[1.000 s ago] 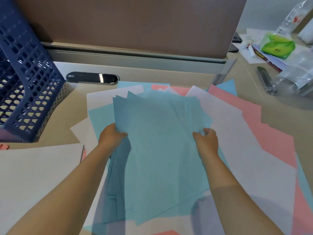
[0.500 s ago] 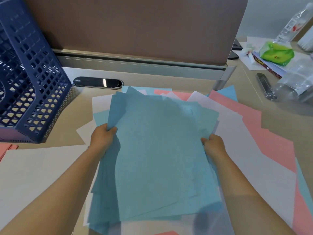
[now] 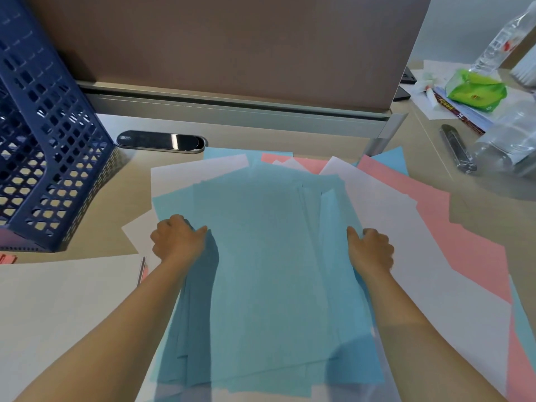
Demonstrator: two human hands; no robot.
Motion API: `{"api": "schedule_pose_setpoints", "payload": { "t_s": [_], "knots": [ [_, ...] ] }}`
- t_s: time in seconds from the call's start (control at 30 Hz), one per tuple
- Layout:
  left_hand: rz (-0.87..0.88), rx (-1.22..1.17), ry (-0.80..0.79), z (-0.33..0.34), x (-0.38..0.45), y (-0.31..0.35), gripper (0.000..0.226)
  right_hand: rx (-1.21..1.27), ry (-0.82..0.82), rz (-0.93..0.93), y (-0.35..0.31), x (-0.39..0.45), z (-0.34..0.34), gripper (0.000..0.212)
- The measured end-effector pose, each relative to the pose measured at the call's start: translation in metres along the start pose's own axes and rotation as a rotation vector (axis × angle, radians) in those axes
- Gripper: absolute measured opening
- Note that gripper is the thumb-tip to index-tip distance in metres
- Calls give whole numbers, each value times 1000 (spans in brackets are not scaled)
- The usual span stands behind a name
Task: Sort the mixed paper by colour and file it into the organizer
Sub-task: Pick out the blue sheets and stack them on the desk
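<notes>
While the left hand [image 3: 178, 242] and right hand [image 3: 371, 249] are gripping opposite long edges of the blue sheets [image 3: 269, 271], the stack's long axis is running away from the person; the organizer [image 3: 49, 158] is standing far-left, nearer the left hand.

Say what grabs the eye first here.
The stack of blue sheets in the middle of the desk, gripped at its side edges by the left hand and right hand. Pink sheets and white sheets fan out beneath it to the right. A dark blue mesh organizer stands at far left.
</notes>
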State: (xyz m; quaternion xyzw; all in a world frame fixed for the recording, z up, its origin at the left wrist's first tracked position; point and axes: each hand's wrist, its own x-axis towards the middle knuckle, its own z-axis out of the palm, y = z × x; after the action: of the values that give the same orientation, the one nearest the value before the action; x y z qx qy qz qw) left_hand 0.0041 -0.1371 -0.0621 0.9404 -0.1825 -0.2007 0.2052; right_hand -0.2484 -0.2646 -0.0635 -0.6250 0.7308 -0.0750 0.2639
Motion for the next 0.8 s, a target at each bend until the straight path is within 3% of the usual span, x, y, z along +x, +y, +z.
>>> {"api": "schedule_pose_setpoints", "payload": {
  "t_s": [0.3,0.53,0.63,0.8],
  "knots": [
    [-68,-273,-127,3,-6,20,62,141,-86,-52,-3,-8,8,39],
    [128,-342,-333,6,-17,22,53,171,-171,-85,-13,-20,11,48],
    [57,-365,-371,-1,-17,15,56,201,-148,-49,-7,-20,11,50],
    [70,-433,-506,1,-34,10,27,176,-238,-49,-13,-29,15,50]
  ]
}}
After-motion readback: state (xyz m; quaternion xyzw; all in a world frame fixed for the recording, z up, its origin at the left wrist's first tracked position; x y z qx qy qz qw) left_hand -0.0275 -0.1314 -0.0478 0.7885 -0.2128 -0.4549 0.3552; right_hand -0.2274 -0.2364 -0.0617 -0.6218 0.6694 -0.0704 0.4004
